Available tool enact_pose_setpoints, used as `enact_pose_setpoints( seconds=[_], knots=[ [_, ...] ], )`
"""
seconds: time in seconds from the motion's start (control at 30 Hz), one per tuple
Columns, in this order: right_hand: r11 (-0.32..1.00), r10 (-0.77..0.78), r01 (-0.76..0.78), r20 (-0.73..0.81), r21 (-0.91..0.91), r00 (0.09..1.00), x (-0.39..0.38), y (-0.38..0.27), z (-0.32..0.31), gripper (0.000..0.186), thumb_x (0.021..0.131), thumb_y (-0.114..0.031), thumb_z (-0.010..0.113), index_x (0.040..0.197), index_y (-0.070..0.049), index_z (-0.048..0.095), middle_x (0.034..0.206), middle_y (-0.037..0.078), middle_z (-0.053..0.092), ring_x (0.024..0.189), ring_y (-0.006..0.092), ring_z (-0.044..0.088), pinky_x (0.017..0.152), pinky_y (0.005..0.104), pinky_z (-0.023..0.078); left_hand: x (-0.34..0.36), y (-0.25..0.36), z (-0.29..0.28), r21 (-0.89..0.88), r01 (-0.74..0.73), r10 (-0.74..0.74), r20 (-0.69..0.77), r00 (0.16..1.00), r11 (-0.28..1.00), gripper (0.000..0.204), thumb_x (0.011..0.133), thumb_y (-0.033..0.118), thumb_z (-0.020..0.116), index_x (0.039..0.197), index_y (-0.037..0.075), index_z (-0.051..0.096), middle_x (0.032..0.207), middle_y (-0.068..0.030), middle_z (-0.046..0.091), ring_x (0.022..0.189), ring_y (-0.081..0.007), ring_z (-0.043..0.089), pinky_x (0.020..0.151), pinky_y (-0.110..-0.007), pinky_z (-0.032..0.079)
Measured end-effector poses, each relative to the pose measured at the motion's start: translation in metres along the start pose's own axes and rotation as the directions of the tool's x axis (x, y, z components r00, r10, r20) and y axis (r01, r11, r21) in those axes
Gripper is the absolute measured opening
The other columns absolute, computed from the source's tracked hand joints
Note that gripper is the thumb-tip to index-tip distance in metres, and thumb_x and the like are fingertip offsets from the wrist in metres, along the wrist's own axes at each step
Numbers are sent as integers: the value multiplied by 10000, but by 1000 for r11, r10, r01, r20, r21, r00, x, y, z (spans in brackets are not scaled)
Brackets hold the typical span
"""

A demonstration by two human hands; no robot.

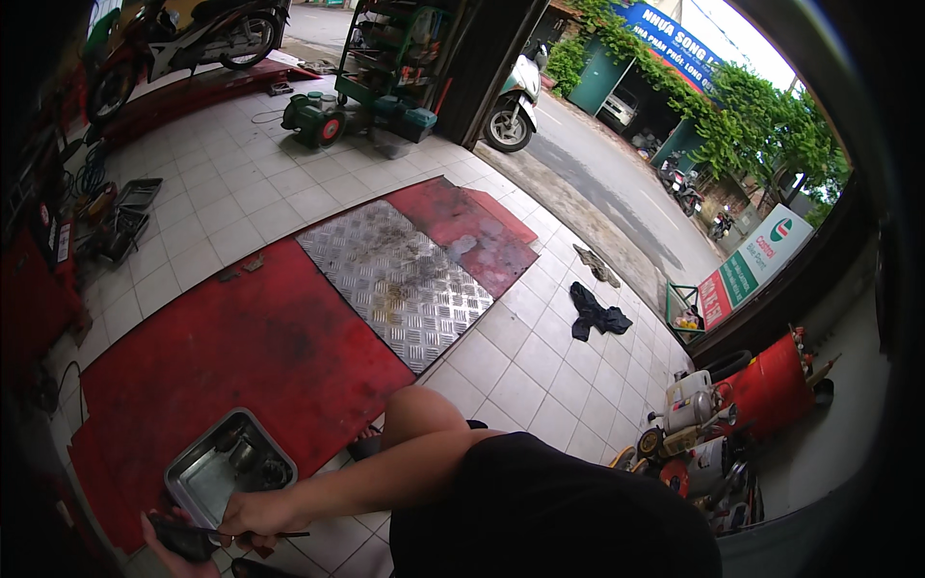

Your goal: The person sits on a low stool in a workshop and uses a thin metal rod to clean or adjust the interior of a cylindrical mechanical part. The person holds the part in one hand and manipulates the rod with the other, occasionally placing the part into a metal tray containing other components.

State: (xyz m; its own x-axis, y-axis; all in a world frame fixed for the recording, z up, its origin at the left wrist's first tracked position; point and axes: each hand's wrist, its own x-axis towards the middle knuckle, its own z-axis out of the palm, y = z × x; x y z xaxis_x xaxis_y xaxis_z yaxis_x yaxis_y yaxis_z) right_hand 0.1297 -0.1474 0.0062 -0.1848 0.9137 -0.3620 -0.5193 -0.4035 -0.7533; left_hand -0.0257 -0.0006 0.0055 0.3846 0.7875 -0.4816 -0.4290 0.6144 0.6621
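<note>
My right hand reaches out at the lower left, fingers closed around a thin dark rod-like tool. Just left of it, my left hand grips a dark chunky part that the tool's end meets. Right above both hands a rectangular metal tray rests on the red floor mat, with a few dark small parts inside. My bent knee and black shirt fill the lower middle.
A metal checker plate lies in the mat. A black rag is on the white tiles. A red tank and canisters stand at the right. Tool trays sit at the left; a white scooter and a green shelf stand behind.
</note>
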Motion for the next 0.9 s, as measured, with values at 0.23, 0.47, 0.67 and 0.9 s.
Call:
enact_pose_setpoints(
  seconds=[0.23, 0.47, 0.67, 0.9],
  knots=[
    [960, 51, -33, 60, -279, 997, -6, -28, 4, 207, 849, -21, 688, 1021, 80, 631, 776, 113, 670, 639, 146, 648, 536, 283, 526, -11, -1, 7, 82, -46, 41, 59, 997, 996, 330, 894, 380, 678, 1076, 119, 591, 888, -19, 568, 864, -190, 617, 846, -343, 517],
    [898, 110, -123, -55, -422, 992, -15, -43, 5, 388, 779, -233, 841, 986, 40, 660, 732, 52, 640, 646, 110, 599, 569, 247, 480, -13, -6, 25, 1, 72, -72, 71, 995, 997, 314, 872, 283, 731, 991, 55, 552, 867, -103, 592, 809, -264, 668, 758, -421, 584],
    [929, 299, -251, 151, -272, 942, -17, -52, 23, 428, 917, -291, 711, 1185, 27, 609, 874, 73, 662, 802, 156, 642, 699, 278, 507, -24, 7, 19, -31, 213, -211, 56, 976, 977, 355, 850, 298, 761, 966, 60, 524, 876, -169, 652, 816, -272, 685, 755, -384, 601],
    [942, 307, -253, 263, -222, 915, -20, -53, 13, 520, 895, -166, 715, 1333, 32, 517, 938, 104, 674, 830, 189, 678, 759, 304, 562, -19, -2, 16, -52, 291, -286, 85, 954, 955, 350, 852, 294, 757, 969, 57, 527, 833, -129, 608, 809, -273, 685, 746, -400, 605]
  ],
)
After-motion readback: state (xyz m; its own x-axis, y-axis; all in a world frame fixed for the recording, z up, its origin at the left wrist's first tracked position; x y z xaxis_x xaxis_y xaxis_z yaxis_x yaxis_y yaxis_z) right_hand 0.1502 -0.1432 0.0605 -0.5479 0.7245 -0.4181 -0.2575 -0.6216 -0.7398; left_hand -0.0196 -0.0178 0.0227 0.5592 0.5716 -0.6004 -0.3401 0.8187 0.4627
